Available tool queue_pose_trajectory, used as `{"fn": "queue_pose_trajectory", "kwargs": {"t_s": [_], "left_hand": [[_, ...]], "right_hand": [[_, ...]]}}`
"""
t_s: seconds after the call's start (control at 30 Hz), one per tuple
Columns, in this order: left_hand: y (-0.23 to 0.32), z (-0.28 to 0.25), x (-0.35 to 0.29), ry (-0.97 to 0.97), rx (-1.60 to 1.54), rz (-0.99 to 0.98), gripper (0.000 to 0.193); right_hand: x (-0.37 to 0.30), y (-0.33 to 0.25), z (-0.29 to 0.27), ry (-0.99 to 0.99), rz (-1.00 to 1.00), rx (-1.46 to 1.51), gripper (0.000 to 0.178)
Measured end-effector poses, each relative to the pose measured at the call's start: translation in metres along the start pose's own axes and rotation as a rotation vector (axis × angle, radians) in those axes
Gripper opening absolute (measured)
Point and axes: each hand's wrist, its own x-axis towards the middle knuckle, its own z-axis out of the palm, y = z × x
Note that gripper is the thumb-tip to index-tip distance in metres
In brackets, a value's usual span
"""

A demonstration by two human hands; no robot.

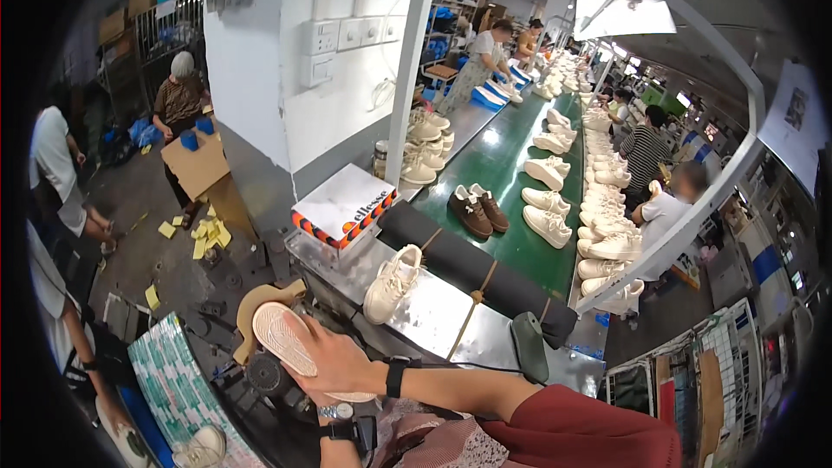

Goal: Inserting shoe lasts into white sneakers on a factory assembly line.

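Observation:
A cream shoe (pixel 279 336) is turned so that its patterned sole shows, at the lower middle. Across the sole lies my right hand (pixel 340 357), fingers wrapped round the shoe, a black band on the wrist. My left hand (pixel 321 396) is close beneath it, below a silver watch; its fingers are hidden by the right hand and the shoe. The toe end of the shoe is beside a curved tan guard (pixel 245 319) and a dark round wheel (pixel 265 373) on a machine. Another cream sneaker (pixel 393 284) stands on the metal bench to the right.
A shoe box (pixel 344 205) rests on the metal bench (pixel 442 322). Beyond a black roller (pixel 451 253), a green conveyor (pixel 494 269) carries brown shoes (pixel 477 211) and several cream sneakers. A white frame post (pixel 413 69) rises nearby. At lower left, a co-worker's hand (pixel 114 412) holds a shoe.

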Motion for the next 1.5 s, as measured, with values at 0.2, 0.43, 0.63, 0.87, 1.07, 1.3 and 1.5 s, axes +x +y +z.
{"fn": "queue_pose_trajectory", "kwargs": {"t_s": [0.2,0.43,0.63,0.87,1.07,1.3,1.5], "left_hand": [[0.025,-0.007,-0.048,0.081,0.013,0.009,0.079],[0.08,-0.017,-0.146,0.395,0.626,-0.461,0.081],[0.054,-0.043,-0.118,0.709,1.01,-0.7,0.064],[-0.099,0.001,0.058,0.036,1.436,-0.47,0.075],[-0.217,-0.01,0.223,-0.425,1.746,-0.39,0.076],[-0.253,0.023,0.228,-0.45,2.807,-0.485,0.069],[-0.274,0.092,0.246,-0.999,2.594,-0.435,0.063]], "right_hand": [[-0.086,0.004,0.007,0.073,0.263,0.912,0.098],[0.002,0.039,0.079,-0.526,0.788,1.949,0.075],[-0.02,0.037,0.022,-0.28,0.631,1.671,0.104],[-0.192,0.169,-0.174,0.472,0.632,0.371,0.102],[-0.378,0.283,-0.207,0.763,1.187,-0.162,0.09],[-0.404,0.306,-0.179,0.508,1.125,-0.057,0.067],[-0.361,0.314,-0.138,0.308,1.006,-0.224,0.08]]}}
